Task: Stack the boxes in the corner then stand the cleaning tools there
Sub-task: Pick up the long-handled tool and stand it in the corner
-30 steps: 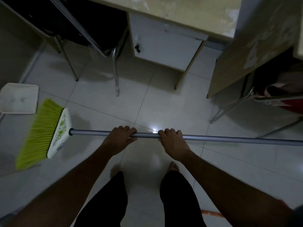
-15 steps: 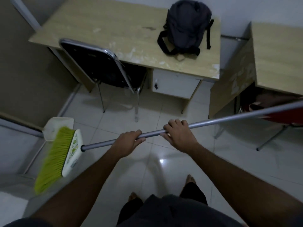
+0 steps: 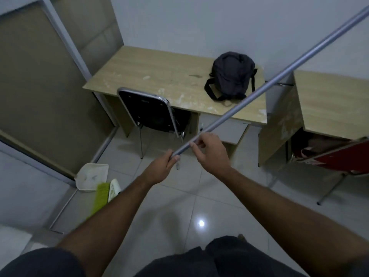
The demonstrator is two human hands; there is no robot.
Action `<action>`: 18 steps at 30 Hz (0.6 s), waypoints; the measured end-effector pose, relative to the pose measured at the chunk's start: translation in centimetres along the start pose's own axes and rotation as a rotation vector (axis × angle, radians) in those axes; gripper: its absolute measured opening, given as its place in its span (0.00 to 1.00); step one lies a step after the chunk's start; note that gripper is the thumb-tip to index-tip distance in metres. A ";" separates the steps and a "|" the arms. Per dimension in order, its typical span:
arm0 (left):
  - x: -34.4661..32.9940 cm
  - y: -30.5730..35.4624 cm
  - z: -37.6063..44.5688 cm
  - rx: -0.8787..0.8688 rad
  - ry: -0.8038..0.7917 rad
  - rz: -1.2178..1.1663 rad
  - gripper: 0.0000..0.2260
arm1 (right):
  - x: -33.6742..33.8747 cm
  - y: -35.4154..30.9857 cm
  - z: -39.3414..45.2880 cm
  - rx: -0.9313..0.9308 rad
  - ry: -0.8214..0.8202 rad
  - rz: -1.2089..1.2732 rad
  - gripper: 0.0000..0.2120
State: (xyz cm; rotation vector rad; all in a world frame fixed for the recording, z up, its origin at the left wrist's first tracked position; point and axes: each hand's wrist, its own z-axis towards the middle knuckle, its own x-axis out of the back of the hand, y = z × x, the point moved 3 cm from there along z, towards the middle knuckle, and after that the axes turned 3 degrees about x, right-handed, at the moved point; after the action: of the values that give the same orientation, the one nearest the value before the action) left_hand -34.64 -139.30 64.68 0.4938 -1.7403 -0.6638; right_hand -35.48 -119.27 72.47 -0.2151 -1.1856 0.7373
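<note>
I hold a broom with a long grey handle (image 3: 259, 88) that slants steeply up to the top right. Its green bristle head (image 3: 100, 197) hangs low at the left, partly hidden behind my left forearm. My left hand (image 3: 159, 168) grips the handle lower down. My right hand (image 3: 209, 152) holds the handle just above it, fingers curled round the pole. A white dustpan (image 3: 91, 176) lies on the tiled floor next to the broom head. No boxes are in view.
A wooden desk (image 3: 159, 76) with a dark backpack (image 3: 231, 75) stands ahead, a black chair (image 3: 147, 112) tucked under it. A second desk (image 3: 329, 100) and a red chair (image 3: 339, 158) are at the right. A framed panel (image 3: 40, 86) leans at the left wall.
The handle has swung from level to steeply raised at its right end, the broom head dropping towards the floor by the dustpan. My hands have closed together on the pole, and my view has lifted.
</note>
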 end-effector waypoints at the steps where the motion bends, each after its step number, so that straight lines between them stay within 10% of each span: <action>1: 0.5 0.1 -0.1 0.006 0.016 -0.014 0.12 | 0.0 -0.5 0.3 -0.053 0.008 0.067 0.12; 7: 3.0 0.3 -0.6 0.076 0.107 -0.099 0.12 | -0.4 -2.4 4.0 -0.403 0.023 0.499 0.16; 18: 6.4 3.2 1.7 0.204 0.218 -0.153 0.14 | -4.0 -5.1 13.9 -0.409 -0.246 1.007 0.11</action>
State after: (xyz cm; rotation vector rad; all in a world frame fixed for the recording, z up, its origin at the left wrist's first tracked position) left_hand -37.95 -140.66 71.11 0.8180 -1.5805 -0.5197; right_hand -46.56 -128.57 77.45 -1.1434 -1.4400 1.4083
